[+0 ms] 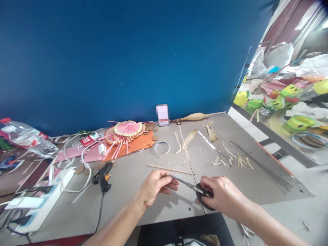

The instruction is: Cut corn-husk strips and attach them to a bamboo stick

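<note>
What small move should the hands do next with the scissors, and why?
Probably ease the scissors shut, slowly. The right hand holds their black handles, and the blade tips sit right at the pinched fingertips of the left hand. What is pinched there is too small to tell, so the fingers are near the cut.

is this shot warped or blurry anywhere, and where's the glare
Head view: wide-angle warp bends the table edges and wall; the shelf is overexposed and smeared; left hand, right hand and scissors are sharp, with soft shadows beneath; a card is pixelated.
</note>
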The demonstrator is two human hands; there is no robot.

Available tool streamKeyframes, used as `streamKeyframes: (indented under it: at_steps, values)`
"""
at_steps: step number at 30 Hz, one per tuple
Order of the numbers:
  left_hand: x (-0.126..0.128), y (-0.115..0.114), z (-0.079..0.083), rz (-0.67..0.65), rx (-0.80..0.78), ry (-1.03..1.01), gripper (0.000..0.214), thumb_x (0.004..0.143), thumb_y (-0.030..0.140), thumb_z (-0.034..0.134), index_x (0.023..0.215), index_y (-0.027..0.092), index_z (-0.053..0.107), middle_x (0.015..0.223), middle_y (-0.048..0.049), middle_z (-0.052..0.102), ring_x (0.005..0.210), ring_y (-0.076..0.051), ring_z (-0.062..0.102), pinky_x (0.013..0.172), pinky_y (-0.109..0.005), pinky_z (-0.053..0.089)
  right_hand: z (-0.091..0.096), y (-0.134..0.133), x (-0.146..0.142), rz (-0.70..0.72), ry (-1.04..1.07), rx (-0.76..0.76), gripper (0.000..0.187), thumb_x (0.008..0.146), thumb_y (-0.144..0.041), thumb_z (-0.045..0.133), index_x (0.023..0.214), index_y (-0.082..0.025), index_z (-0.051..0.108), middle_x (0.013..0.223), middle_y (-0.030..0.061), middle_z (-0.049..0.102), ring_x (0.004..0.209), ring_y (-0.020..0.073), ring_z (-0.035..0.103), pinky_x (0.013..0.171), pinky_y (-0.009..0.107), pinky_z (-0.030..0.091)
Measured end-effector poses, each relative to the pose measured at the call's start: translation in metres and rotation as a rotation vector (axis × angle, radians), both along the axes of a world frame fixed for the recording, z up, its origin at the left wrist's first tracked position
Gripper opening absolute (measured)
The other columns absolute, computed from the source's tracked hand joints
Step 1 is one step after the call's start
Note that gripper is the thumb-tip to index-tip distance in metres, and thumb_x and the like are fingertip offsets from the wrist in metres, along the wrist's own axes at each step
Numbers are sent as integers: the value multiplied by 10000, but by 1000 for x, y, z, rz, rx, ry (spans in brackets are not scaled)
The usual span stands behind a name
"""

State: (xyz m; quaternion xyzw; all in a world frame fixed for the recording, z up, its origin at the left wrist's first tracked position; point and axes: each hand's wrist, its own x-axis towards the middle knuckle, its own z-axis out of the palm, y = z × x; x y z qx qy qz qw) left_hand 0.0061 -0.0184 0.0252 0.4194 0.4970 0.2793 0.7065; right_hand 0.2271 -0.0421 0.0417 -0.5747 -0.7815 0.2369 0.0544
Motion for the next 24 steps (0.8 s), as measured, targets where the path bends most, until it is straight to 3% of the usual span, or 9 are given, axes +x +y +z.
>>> streamKeyframes:
  at_steps: [17, 24]
  values:
    - [7, -3, 5, -51, 43, 88, 206, 667, 300, 560, 727, 113, 624, 804, -111, 665, 712, -185, 624, 562, -231, 423, 4, 0, -4, 2, -4, -21, 118, 625, -287, 537, 601, -208, 454, 520, -48, 442, 473, 83, 327, 464, 195, 205]
    - [5, -2, -2, -5, 7, 37, 230, 667, 324, 572, 748, 112, 614, 785, -105, 663, 702, -184, 625, 537, -217, 419, -17, 5, 2, -83, 83, -22, 187, 660, -352, 536, 616, -205, 430, 525, -59, 449, 476, 79, 322, 450, 183, 218]
